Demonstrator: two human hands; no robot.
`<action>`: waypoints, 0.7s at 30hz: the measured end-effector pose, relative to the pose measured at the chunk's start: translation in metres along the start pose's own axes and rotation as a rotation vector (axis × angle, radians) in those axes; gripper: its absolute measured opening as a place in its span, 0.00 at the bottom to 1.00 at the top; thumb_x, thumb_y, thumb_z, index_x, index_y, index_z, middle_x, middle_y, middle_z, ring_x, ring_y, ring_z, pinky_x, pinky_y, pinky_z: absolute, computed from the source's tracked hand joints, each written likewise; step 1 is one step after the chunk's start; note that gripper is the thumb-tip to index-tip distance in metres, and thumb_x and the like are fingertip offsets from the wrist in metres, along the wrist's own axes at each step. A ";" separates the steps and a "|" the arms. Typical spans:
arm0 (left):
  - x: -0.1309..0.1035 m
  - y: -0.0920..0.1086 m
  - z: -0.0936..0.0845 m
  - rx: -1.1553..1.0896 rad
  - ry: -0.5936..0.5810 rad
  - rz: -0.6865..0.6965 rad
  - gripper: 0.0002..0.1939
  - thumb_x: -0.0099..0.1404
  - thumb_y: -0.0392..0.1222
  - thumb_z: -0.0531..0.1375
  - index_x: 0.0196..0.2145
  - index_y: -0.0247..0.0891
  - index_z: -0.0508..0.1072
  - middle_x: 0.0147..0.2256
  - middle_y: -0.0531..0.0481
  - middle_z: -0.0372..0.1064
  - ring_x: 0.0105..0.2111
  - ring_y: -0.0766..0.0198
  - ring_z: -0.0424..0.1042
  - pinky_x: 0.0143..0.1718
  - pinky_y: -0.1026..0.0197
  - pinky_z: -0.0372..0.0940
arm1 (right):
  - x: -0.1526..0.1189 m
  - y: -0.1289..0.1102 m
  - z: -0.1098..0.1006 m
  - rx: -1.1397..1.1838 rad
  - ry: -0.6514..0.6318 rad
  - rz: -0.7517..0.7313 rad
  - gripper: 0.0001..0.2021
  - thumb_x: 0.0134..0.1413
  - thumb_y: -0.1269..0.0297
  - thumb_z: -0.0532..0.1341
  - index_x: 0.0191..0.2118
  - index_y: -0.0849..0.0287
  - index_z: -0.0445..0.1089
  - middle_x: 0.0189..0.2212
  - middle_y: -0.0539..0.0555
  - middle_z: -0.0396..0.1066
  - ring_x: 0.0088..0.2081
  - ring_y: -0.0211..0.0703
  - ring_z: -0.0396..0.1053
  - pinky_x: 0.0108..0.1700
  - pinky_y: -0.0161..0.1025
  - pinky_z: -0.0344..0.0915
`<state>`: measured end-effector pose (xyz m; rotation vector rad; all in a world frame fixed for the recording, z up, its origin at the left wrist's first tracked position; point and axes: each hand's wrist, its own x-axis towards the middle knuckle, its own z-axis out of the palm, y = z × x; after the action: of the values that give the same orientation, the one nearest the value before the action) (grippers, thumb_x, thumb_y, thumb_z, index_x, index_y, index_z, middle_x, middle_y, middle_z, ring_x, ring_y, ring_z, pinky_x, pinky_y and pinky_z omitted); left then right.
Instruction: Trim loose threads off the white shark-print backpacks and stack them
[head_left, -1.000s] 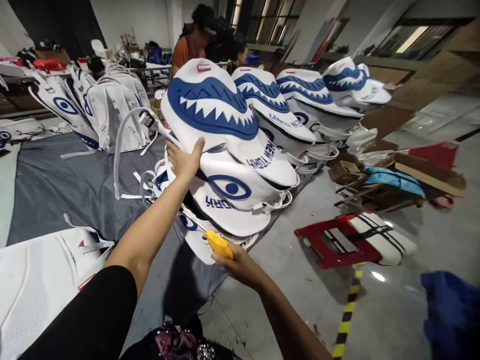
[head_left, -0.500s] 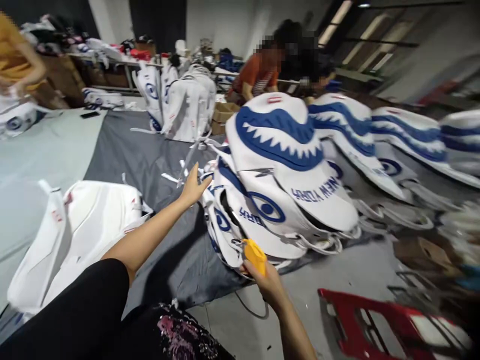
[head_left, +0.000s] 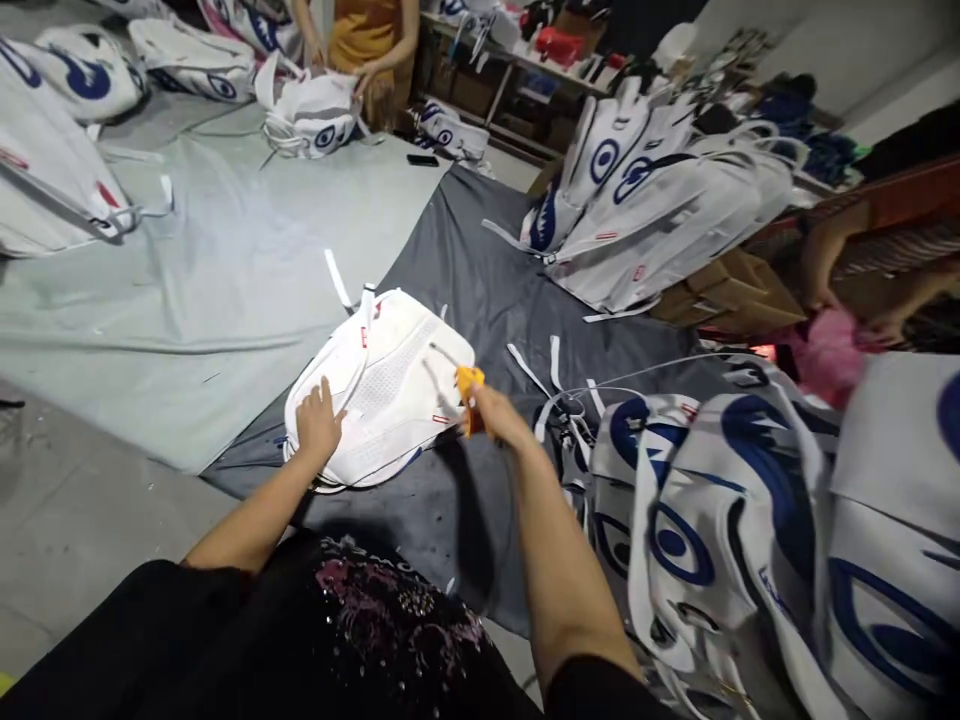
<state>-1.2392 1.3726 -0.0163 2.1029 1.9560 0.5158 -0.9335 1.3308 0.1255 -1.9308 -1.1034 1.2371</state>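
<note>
A white backpack (head_left: 397, 390) lies on the grey cloth in front of me, its padded back panel and shoulder straps facing up. My left hand (head_left: 319, 425) rests on its left part beside a strap, fingers stretched out. My right hand (head_left: 495, 412) is closed round a small yellow-orange hand tool (head_left: 470, 385) at the pack's right edge. A thin, blurred tip seems to reach from the tool over the white fabric. The tool's exact kind is unclear.
White backpacks with blue eyes (head_left: 679, 530) crowd the right side. More packs (head_left: 660, 200) stand at the back beside a cardboard box (head_left: 731, 290). A person in orange-yellow (head_left: 371, 45) handles another pack; at right, a person's hands (head_left: 825, 290) are near something pink. A phone (head_left: 422, 160) lies on the cloth.
My view has swung left. My left hand has moved from beside the stacked packs onto the lying backpack, and the yellow tool has come over to that pack's edge.
</note>
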 end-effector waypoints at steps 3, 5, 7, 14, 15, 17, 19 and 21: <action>-0.026 -0.032 -0.006 -0.161 -0.172 0.051 0.34 0.70 0.46 0.51 0.70 0.29 0.55 0.61 0.29 0.65 0.56 0.39 0.68 0.57 0.43 0.61 | 0.042 -0.056 -0.005 -0.081 0.058 0.085 0.22 0.67 0.41 0.50 0.41 0.57 0.63 0.19 0.48 0.69 0.19 0.39 0.68 0.27 0.35 0.66; -0.046 -0.060 -0.017 -0.392 -0.368 -0.023 0.30 0.70 0.51 0.52 0.65 0.38 0.66 0.52 0.36 0.75 0.50 0.43 0.73 0.54 0.46 0.65 | 0.052 -0.077 -0.007 -0.119 0.051 0.112 0.22 0.68 0.42 0.50 0.39 0.58 0.63 0.17 0.47 0.67 0.17 0.39 0.67 0.25 0.35 0.65; -0.059 -0.087 -0.031 -0.676 -0.508 -0.147 0.26 0.67 0.57 0.54 0.54 0.41 0.77 0.43 0.41 0.79 0.44 0.46 0.76 0.50 0.49 0.68 | 0.050 -0.085 -0.003 -0.208 -0.058 0.128 0.21 0.67 0.44 0.53 0.35 0.58 0.63 0.15 0.47 0.65 0.15 0.37 0.63 0.21 0.33 0.60; -0.024 -0.096 -0.054 -1.162 -0.400 -0.596 0.35 0.63 0.69 0.55 0.35 0.29 0.77 0.34 0.35 0.79 0.32 0.55 0.77 0.33 0.60 0.70 | 0.034 -0.086 0.050 -0.484 -0.443 0.094 0.22 0.64 0.45 0.58 0.28 0.58 0.65 0.11 0.45 0.58 0.13 0.33 0.53 0.17 0.31 0.52; -0.017 -0.093 -0.052 -1.177 -0.465 -0.680 0.34 0.65 0.68 0.53 0.33 0.28 0.76 0.30 0.35 0.78 0.27 0.58 0.75 0.28 0.61 0.68 | 0.034 -0.087 0.059 -0.495 -0.490 0.083 0.22 0.64 0.44 0.58 0.28 0.58 0.65 0.12 0.45 0.58 0.13 0.33 0.54 0.18 0.31 0.53; -0.007 -0.091 -0.047 -1.144 -0.563 -0.778 0.32 0.70 0.63 0.51 0.29 0.29 0.75 0.27 0.35 0.76 0.22 0.61 0.72 0.23 0.63 0.64 | 0.029 -0.087 0.078 -0.507 -0.572 0.028 0.22 0.64 0.44 0.57 0.28 0.58 0.65 0.13 0.46 0.60 0.14 0.33 0.56 0.20 0.31 0.55; -0.004 -0.090 -0.046 -1.030 -0.577 -0.776 0.31 0.72 0.60 0.48 0.30 0.30 0.75 0.28 0.34 0.77 0.23 0.60 0.73 0.23 0.63 0.65 | 0.021 -0.086 0.091 -0.520 -0.609 -0.042 0.22 0.65 0.43 0.57 0.29 0.58 0.64 0.13 0.46 0.60 0.15 0.33 0.57 0.21 0.32 0.56; -0.009 -0.087 -0.049 -0.893 -0.568 -0.728 0.30 0.73 0.58 0.46 0.36 0.28 0.76 0.32 0.31 0.77 0.27 0.55 0.76 0.27 0.59 0.69 | 0.014 -0.085 0.092 -0.559 -0.673 -0.061 0.22 0.65 0.43 0.56 0.30 0.57 0.64 0.14 0.46 0.60 0.15 0.34 0.58 0.21 0.32 0.57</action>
<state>-1.3391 1.3674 -0.0071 0.7981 1.5471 0.4370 -1.0425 1.3881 0.1517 -1.8595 -2.0081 1.7417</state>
